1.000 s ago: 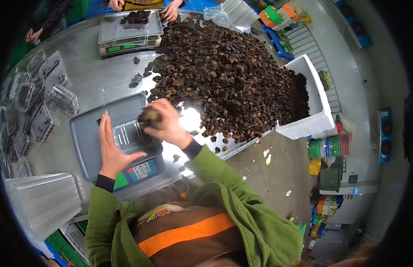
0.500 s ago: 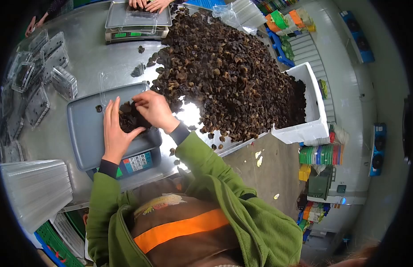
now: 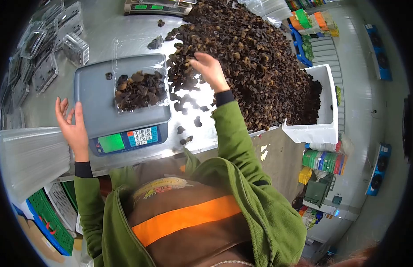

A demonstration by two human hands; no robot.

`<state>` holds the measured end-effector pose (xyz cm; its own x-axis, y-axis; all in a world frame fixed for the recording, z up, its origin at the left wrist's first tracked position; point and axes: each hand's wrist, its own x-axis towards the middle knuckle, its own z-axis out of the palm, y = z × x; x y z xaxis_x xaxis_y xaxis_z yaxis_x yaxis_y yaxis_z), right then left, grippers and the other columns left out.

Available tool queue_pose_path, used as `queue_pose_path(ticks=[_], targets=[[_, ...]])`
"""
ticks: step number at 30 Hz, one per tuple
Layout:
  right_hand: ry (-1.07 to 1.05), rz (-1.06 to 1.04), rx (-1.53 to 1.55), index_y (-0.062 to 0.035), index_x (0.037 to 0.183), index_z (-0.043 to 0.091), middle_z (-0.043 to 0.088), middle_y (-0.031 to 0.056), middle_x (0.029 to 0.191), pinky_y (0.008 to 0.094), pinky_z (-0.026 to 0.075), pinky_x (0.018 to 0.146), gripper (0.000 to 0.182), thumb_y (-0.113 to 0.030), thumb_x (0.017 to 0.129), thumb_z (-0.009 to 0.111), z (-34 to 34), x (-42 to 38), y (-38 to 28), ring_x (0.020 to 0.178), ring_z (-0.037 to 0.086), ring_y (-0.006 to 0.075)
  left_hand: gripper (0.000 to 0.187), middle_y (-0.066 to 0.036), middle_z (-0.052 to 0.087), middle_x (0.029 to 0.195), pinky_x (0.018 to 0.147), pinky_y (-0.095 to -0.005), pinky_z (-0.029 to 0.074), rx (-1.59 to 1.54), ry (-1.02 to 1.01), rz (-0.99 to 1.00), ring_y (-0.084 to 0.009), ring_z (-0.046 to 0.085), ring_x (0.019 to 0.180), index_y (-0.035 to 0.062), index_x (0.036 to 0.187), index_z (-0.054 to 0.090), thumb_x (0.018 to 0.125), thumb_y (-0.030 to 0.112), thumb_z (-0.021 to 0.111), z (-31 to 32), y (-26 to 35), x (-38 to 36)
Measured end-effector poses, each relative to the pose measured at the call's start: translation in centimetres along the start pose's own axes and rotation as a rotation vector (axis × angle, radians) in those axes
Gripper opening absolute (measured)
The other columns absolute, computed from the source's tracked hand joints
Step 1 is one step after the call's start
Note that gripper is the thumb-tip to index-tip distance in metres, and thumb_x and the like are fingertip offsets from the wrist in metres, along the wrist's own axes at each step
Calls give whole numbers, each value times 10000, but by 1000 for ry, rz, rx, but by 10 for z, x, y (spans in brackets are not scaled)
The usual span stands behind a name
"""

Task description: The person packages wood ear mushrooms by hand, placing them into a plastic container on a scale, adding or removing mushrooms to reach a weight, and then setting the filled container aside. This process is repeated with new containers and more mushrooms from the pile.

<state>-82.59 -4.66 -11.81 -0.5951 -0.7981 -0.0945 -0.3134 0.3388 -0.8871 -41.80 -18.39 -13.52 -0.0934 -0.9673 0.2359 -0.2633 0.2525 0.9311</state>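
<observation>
A clear plastic box (image 3: 141, 91) with dark brown dried pieces, which look like fungus, lies on the grey scale tray (image 3: 93, 89); its lid stands open on the far side. My left hand (image 3: 73, 122) hovers at the tray's left edge, fingers apart and holding nothing. Over the near side of the big dark pile (image 3: 242, 58) is my right hand (image 3: 209, 70), palm partly open, with nothing seen in it. The scale's green display (image 3: 111, 143) is lit, its digits unreadable.
Filled clear boxes (image 3: 75, 49) lie at the far left. Stacked empty plastic boxes (image 3: 32, 160) stand at the near left. A white foam box (image 3: 324, 111) holds the pile's right end. Another scale (image 3: 157, 7) is at the back. Loose pieces lie on the metal table (image 3: 170, 147).
Both hands have left the clear box, my left hand moving left and my right hand moving right to the pile. The view has shifted, and the co-worker's hands are out of sight.
</observation>
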Motion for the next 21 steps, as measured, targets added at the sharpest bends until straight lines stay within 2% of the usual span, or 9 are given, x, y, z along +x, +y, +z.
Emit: queue_pose_path(ticks=[6,9,12,13,16,17,19,20,21], targets=[[-42,37,43,122,1298,513,659,233,1165,332,509,873,656,-304,849,731,46,52,-19,1039,650,251,549,-192,504,1346,970,-358,483,-76,61,-112,-234,507,1247,2,1409,419,953,198,653,-14,-7,-4],[-59,149,93,137,1352,449,664,236,1154,345,504,888,767,-352,839,740,67,67,-31,1042,649,258,462,-161,590,1221,904,-312,509,-95,64,-90,-193,585,1113,-20,1332,503,957,204,652,-9,-17,-7],[-103,199,75,47,1441,387,531,238,1361,411,368,1065,819,-537,912,611,93,84,-26,1295,469,323,292,-99,664,1028,804,-271,515,-63,-32,-176,-137,625,909,-4,1160,645,929,171,685,6,-22,-9],[-161,203,207,37,1468,349,526,232,1366,450,281,1117,871,-603,917,562,96,90,-24,1335,424,326,218,-77,661,934,743,-261,501,20,-175,-172,-124,606,821,6,1062,682,902,152,706,24,-2,-13],[-219,144,435,11,1453,398,543,196,1353,450,234,1125,821,-653,972,380,83,65,-70,1302,455,304,113,-62,617,775,622,-261,455,101,-378,-64,-117,556,671,20,896,727,838,116,744,68,27,-22],[-188,47,529,40,1314,533,660,108,1038,341,431,918,731,-606,990,416,79,54,-71,953,582,182,142,-37,576,770,589,-261,409,107,-392,35,-105,488,632,-24,897,706,857,111,723,76,28,-23],[-267,-64,426,-3,1105,695,692,100,967,336,435,935,644,-579,994,429,60,12,-82,967,603,179,131,-53,584,783,606,-269,430,133,-382,97,-116,517,652,-15,890,712,853,110,725,82,25,-22],[-306,-181,89,-52,1051,728,683,117,1016,344,423,975,459,-473,955,573,47,-7,-76,993,605,204,120,-69,591,796,624,-278,451,174,-376,154,-127,546,672,-5,883,718,850,110,727,82,24,-24],[-250,-178,71,-106,1036,738,628,139,1122,379,409,1011,289,-343,871,711,52,-27,-49,1088,564,258,144,-52,598,875,691,-268,475,42,-441,-68,-119,575,766,-20,972,702,891,98,685,78,25,-25]])
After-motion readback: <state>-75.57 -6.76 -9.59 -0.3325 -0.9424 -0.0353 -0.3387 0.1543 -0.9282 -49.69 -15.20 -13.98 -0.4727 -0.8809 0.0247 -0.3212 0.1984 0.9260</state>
